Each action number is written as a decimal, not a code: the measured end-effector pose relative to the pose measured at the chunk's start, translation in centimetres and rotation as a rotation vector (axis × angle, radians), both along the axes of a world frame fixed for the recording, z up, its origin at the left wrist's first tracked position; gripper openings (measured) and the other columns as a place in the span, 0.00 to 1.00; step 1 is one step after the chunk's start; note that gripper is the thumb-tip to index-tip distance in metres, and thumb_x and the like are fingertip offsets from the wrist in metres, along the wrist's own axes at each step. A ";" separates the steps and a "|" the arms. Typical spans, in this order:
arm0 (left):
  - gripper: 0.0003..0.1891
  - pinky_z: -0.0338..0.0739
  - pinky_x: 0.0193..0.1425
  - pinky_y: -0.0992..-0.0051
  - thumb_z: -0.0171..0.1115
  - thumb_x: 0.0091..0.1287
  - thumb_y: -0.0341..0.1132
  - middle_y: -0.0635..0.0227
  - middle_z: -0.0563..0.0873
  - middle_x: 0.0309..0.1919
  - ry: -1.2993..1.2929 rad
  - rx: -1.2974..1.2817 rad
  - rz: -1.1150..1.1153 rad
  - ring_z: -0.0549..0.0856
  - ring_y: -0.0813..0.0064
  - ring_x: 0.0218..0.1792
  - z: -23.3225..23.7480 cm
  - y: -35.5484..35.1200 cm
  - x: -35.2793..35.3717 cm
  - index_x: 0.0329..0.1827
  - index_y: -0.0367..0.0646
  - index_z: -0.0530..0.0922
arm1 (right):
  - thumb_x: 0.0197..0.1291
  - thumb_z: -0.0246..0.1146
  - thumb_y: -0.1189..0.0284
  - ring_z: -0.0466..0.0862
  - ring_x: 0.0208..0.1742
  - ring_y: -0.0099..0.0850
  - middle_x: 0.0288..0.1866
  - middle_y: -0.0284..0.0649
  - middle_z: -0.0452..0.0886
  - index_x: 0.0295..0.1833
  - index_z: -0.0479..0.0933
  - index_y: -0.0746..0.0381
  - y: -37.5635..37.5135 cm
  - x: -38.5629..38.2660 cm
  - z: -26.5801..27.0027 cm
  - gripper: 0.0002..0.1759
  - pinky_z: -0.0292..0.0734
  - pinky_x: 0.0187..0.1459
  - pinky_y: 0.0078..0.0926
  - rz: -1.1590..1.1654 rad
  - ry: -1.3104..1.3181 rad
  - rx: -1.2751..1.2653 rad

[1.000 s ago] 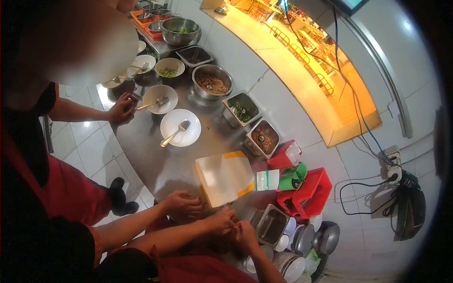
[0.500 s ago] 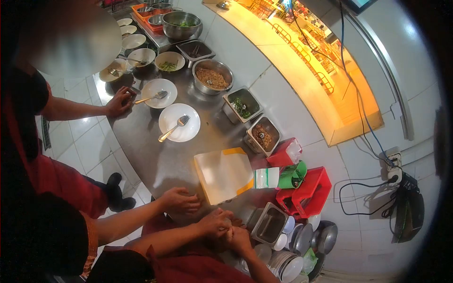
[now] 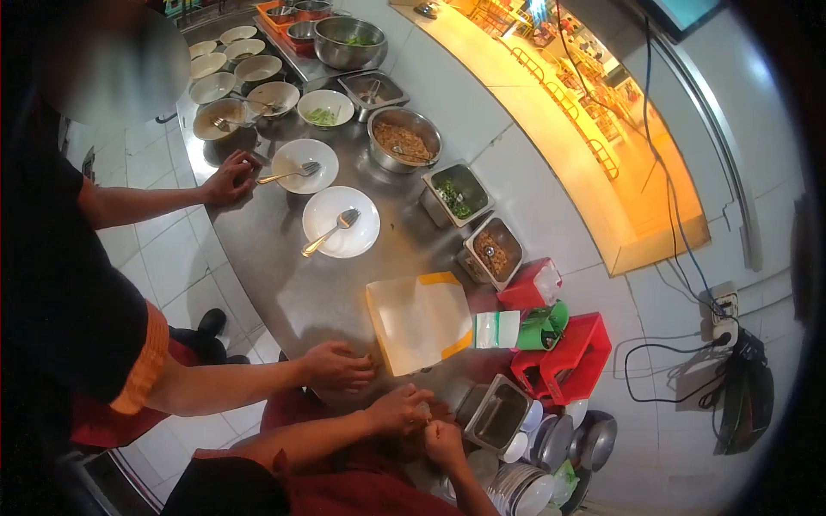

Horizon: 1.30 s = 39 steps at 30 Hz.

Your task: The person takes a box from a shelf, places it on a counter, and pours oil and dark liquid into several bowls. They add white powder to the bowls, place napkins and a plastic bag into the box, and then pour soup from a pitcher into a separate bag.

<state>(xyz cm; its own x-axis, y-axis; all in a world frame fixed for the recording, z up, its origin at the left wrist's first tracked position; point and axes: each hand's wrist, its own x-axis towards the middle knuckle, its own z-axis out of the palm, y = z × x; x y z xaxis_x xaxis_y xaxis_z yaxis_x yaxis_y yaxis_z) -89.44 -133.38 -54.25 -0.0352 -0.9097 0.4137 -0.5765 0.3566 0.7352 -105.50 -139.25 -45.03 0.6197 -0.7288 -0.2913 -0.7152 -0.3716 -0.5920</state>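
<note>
At the lower middle, my left hand (image 3: 400,410) is closed, with its fingers curled and pinched. My right hand (image 3: 445,443) is a closed fist close beside it, over the counter's near edge. Something small and pale may lie between the fingertips, but I cannot make it out. Just beyond my hands is an opened white and yellow paper box or packet (image 3: 419,322). A metal container (image 3: 495,414) stands to the right of my right hand.
A co-worker's hand (image 3: 340,366) rests near the paper box; another hand (image 3: 231,178) touches the counter beside white plates with a fork and spoon (image 3: 357,242). Food pans (image 3: 404,140) line the wall. A red rack (image 3: 578,365) and stacked plates (image 3: 520,492) stand at right.
My two hands have drawn slightly apart, both still closed. The co-worker's nearer arm has shifted a little to the right. The whole view has turned slightly.
</note>
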 end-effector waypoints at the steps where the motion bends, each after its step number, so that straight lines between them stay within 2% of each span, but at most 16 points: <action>1: 0.10 0.73 0.58 0.60 0.68 0.57 0.39 0.63 0.76 0.59 0.003 -0.008 0.006 0.76 0.57 0.51 0.5 -0.2 0.0 0.42 0.57 0.85 | 0.65 0.54 0.68 0.81 0.27 0.52 0.25 0.56 0.79 0.28 0.76 0.69 -0.1 0.4 0.9 0.17 0.73 0.32 0.46 0.002 0.051 0.013; 2: 0.11 0.73 0.58 0.60 0.67 0.57 0.39 0.62 0.76 0.59 -0.036 -0.011 0.010 0.76 0.57 0.51 1.3 -0.1 0.1 0.43 0.56 0.85 | 0.65 0.54 0.68 0.81 0.27 0.52 0.25 0.56 0.79 0.28 0.76 0.69 -0.2 1.0 1.9 0.17 0.73 0.32 0.46 0.004 0.052 0.007; 4: 0.12 0.73 0.58 0.60 0.66 0.57 0.40 0.62 0.75 0.59 -0.071 -0.011 0.013 0.76 0.57 0.52 2.3 0.3 0.0 0.44 0.56 0.84 | 0.66 0.51 0.64 0.83 0.37 0.56 0.30 0.56 0.82 0.33 0.77 0.69 0.0 2.0 3.6 0.19 0.76 0.43 0.52 0.074 0.197 0.025; 7: 0.14 0.73 0.58 0.60 0.65 0.57 0.41 0.61 0.75 0.59 -0.041 0.002 0.030 0.76 0.57 0.52 2.0 0.4 -0.7 0.46 0.55 0.84 | 0.67 0.51 0.63 0.83 0.41 0.58 0.35 0.57 0.83 0.38 0.78 0.69 0.1 0.2 0.7 0.19 0.75 0.48 0.54 0.144 0.295 -0.057; 12: 0.21 0.70 0.63 0.57 0.65 0.56 0.41 0.60 0.71 0.65 -0.004 0.044 0.047 0.76 0.54 0.56 0.9 0.7 -1.7 0.55 0.58 0.82 | 0.66 0.51 0.63 0.83 0.41 0.59 0.36 0.61 0.83 0.35 0.79 0.69 -0.3 0.0 0.6 0.20 0.77 0.46 0.53 0.098 0.370 0.055; 14: 0.22 0.69 0.65 0.56 0.65 0.56 0.40 0.59 0.69 0.68 0.022 0.062 0.066 0.74 0.53 0.58 2.8 1.1 -1.0 0.57 0.58 0.83 | 0.66 0.51 0.63 0.83 0.41 0.59 0.36 0.62 0.82 0.34 0.79 0.70 -0.3 -0.1 0.3 0.21 0.77 0.45 0.53 0.069 0.362 0.091; 16: 0.23 0.68 0.66 0.55 0.65 0.56 0.40 0.58 0.67 0.70 0.046 0.078 0.084 0.73 0.51 0.60 3.4 1.2 -0.8 0.58 0.58 0.83 | 0.67 0.51 0.67 0.82 0.27 0.40 0.26 0.51 0.82 0.28 0.78 0.69 -0.2 -0.1 0.2 0.20 0.76 0.35 0.42 0.003 0.235 0.150; 20: 0.24 0.67 0.66 0.53 0.65 0.57 0.39 0.59 0.64 0.73 0.121 0.203 0.119 0.72 0.50 0.61 2.6 1.6 -2.0 0.60 0.61 0.83 | 0.65 0.52 0.64 0.84 0.32 0.50 0.31 0.59 0.81 0.33 0.77 0.71 -0.2 -0.5 0.1 0.19 0.75 0.37 0.46 -0.051 0.117 0.205; 22: 0.24 0.68 0.65 0.53 0.64 0.57 0.41 0.59 0.64 0.73 0.111 0.220 0.152 0.72 0.49 0.60 1.8 1.7 -2.7 0.60 0.63 0.82 | 0.67 0.52 0.66 0.78 0.25 0.34 0.24 0.48 0.80 0.31 0.75 0.69 -0.4 -2.5 -2.5 0.18 0.73 0.32 0.37 -0.110 0.037 0.306; 23: 0.24 0.67 0.66 0.51 0.64 0.58 0.40 0.59 0.63 0.74 0.131 0.258 0.155 0.71 0.48 0.62 1.5 1.6 -3.0 0.60 0.64 0.82 | 0.67 0.52 0.66 0.78 0.25 0.34 0.24 0.48 0.80 0.31 0.75 0.69 -0.4 -2.8 -3.1 0.18 0.73 0.32 0.37 -0.115 0.034 0.310; 25: 0.23 0.66 0.66 0.50 0.64 0.59 0.40 0.59 0.63 0.74 0.146 0.297 0.153 0.70 0.48 0.63 1.6 1.5 -3.2 0.61 0.65 0.82 | 0.69 0.51 0.66 0.71 0.25 0.22 0.21 0.35 0.75 0.27 0.74 0.66 -0.1 -2.9 -3.7 0.19 0.67 0.28 0.28 -0.296 -0.117 0.487; 28: 0.22 0.61 0.70 0.53 0.65 0.60 0.36 0.64 0.62 0.75 0.210 0.401 0.174 0.66 0.51 0.64 2.3 1.5 -3.3 0.58 0.70 0.84 | 0.72 0.52 0.65 0.68 0.23 0.15 0.23 0.24 0.73 0.25 0.74 0.59 0.1 -2.5 -3.1 0.20 0.63 0.25 0.19 -0.363 -0.161 0.480; 34: 0.24 0.63 0.68 0.53 0.65 0.59 0.36 0.63 0.59 0.76 0.149 0.407 0.179 0.67 0.50 0.63 3.0 1.2 -2.9 0.60 0.70 0.83 | 0.72 0.52 0.68 0.69 0.27 0.18 0.25 0.27 0.72 0.26 0.71 0.64 0.2 -2.9 -3.9 0.19 0.65 0.28 0.22 -0.401 -0.244 0.525; 36: 0.27 0.64 0.66 0.51 0.65 0.59 0.36 0.59 0.59 0.76 0.038 0.446 0.147 0.67 0.49 0.63 3.6 1.0 -2.4 0.65 0.65 0.79 | 0.72 0.50 0.68 0.69 0.28 0.19 0.25 0.29 0.71 0.27 0.70 0.65 -0.2 -1.8 -2.0 0.19 0.66 0.29 0.25 -0.226 -0.216 0.354; 38: 0.34 0.65 0.65 0.49 0.66 0.58 0.37 0.55 0.59 0.75 0.008 0.417 0.139 0.68 0.47 0.62 5.4 1.1 -1.8 0.72 0.58 0.71 | 0.71 0.49 0.69 0.68 0.27 0.22 0.23 0.30 0.70 0.24 0.67 0.65 -0.6 -1.1 -1.3 0.19 0.66 0.28 0.30 -0.372 -0.234 0.492; 39: 0.37 0.65 0.65 0.48 0.67 0.58 0.37 0.53 0.59 0.75 0.024 0.389 0.115 0.68 0.45 0.63 6.4 1.2 -1.0 0.74 0.54 0.68 | 0.70 0.49 0.70 0.67 0.26 0.22 0.21 0.31 0.69 0.24 0.66 0.65 -1.0 -1.4 -0.3 0.20 0.65 0.27 0.31 -0.133 -0.210 0.212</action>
